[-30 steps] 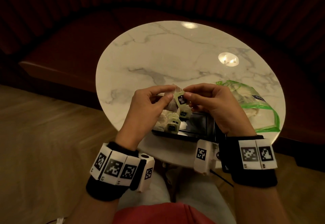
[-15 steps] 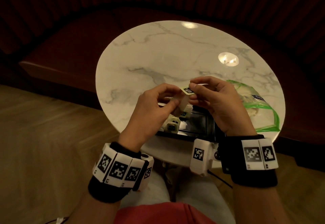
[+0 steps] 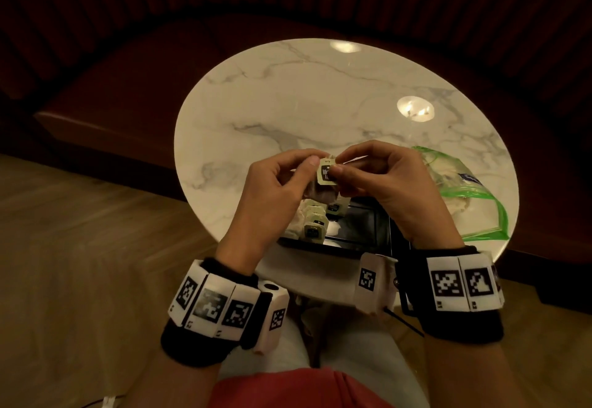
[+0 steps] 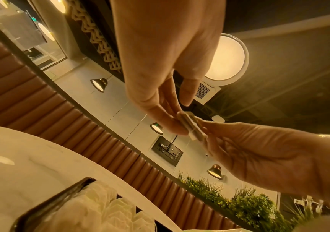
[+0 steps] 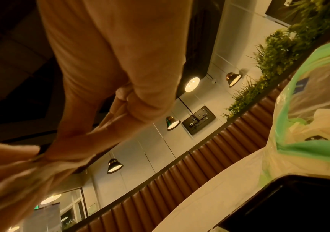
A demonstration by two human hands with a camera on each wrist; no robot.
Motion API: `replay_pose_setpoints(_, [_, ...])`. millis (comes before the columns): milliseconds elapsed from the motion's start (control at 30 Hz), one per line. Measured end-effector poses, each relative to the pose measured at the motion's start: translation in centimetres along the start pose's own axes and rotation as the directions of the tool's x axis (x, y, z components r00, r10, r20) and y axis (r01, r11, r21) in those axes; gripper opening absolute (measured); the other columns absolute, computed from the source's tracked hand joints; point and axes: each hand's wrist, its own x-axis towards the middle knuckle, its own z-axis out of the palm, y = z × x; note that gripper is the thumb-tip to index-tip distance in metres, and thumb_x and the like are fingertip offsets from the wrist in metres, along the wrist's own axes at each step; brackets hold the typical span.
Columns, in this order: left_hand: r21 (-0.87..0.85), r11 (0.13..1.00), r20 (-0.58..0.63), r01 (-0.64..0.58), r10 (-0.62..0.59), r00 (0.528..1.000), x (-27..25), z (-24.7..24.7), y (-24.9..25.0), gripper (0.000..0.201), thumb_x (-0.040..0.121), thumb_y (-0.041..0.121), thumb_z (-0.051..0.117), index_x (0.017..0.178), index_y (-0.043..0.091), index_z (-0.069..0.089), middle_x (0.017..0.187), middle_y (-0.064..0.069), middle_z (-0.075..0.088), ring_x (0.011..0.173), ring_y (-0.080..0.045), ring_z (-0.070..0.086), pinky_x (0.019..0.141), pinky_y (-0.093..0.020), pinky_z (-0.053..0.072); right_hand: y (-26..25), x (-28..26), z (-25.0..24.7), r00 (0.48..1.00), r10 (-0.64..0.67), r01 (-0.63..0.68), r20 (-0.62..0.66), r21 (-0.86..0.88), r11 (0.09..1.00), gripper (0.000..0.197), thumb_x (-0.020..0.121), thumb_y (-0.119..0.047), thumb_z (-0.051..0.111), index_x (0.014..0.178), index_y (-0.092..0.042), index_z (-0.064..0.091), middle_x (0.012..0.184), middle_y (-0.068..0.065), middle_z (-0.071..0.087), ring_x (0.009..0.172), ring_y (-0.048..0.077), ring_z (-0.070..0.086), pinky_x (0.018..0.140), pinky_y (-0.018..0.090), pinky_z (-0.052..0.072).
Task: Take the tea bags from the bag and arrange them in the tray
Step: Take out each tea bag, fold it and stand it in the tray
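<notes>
Hands: left hand [image 3: 272, 189] and right hand [image 3: 378, 177] both pinched 1 tea bag [image 3: 326, 174] above the tray [image 3: 358, 242].
Change: its tag, flat 0.5 s before, faced up again.
Meaning: probably tidying before placing.
Bag [image 3: 464, 193]: right, on desk [image 3: 288, 112].

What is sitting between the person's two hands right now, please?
In the head view, a tea bag's paper tag sits between the left hand and the right hand; both pinch the tea bag above the black tray.

A round marble desk [image 3: 320, 103] stands before a curved brown ribbed bench [image 4: 41, 100]. Wood floor [image 3: 80, 231] below. Pendant lamps [image 4: 98, 84], a round ceiling light [image 4: 227, 58] and plants [image 4: 249, 208] line the pale wall.
</notes>
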Motion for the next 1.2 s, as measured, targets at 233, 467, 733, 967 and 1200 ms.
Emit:
replay_pose_setpoints(233, [-0.109,0.994,-0.042,0.009,-0.014,0.999,0.1,-0.1,-0.2,0.016,0.089,0.000,0.065,0.095,0.012,0.072,0.089,-0.001,0.076,0.083,-0.013,0.072,0.069,-0.022,0.057,0.2,0.2,-0.3,0.995,-0.075,0.073,-0.060,-0.028,0.997,0.010,0.084,-0.012,0.071,0.094,-0.011,0.072,0.081,0.010,0.067,0.065,0.015,0.063,0.058,0.025,0.054])
replay_pose_setpoints(467, [-0.041,0.999,-0.062,0.027,-0.029,0.998,0.1,0.0,-0.3,0.019,0.088,0.009,0.069,0.105,0.019,0.065,0.107,0.000,0.070,0.085,-0.011,0.072,0.071,-0.020,0.055,0.9,0.3,0.1,0.999,0.016,-0.019,0.044,0.066,0.998,0.014,0.093,-0.010,0.060,0.099,-0.006,0.071,0.079,0.000,0.072,0.069,0.007,0.064,0.061,0.020,0.054])
replay_pose_setpoints(733, [-0.047,0.995,-0.123,0.089,-0.095,0.988,0.4,-0.1,-0.7,0.005,0.091,0.014,0.066,0.089,0.012,0.071,0.088,-0.004,0.073,0.081,-0.010,0.072,0.072,-0.021,0.055,1.2,0.5,0.1,1.000,0.031,-0.032,0.006,0.154,0.988,0.017,0.095,-0.006,0.056,0.094,-0.010,0.072,0.083,0.004,0.075,0.073,0.016,0.067,0.061,0.021,0.055])
replay_pose_setpoints(967, [0.036,0.991,-0.079,0.128,-0.124,0.989,0.2,0.5,-0.1,0.043,0.073,0.040,0.076,0.107,0.016,0.064,0.101,-0.003,0.068,0.087,-0.013,0.071,0.072,-0.028,0.060,0.8,0.3,0.2,0.999,0.003,-0.005,0.032,0.076,0.997,0.013,0.092,-0.007,0.060,0.096,-0.009,0.073,0.081,0.007,0.075,0.070,0.014,0.068,0.062,0.022,0.055])
replay_pose_setpoints(1200, [0.009,0.993,-0.074,0.114,-0.114,0.991,0.1,0.1,-0.4,0.022,0.083,0.011,0.074,0.104,0.008,0.066,0.092,-0.003,0.073,0.082,-0.013,0.072,0.068,-0.024,0.058,0.8,0.2,0.0,0.999,-0.023,0.023,0.034,0.002,1.000,0.011,0.090,-0.008,0.063,0.094,-0.012,0.073,0.086,0.011,0.075,0.072,0.016,0.070,0.062,0.021,0.054])
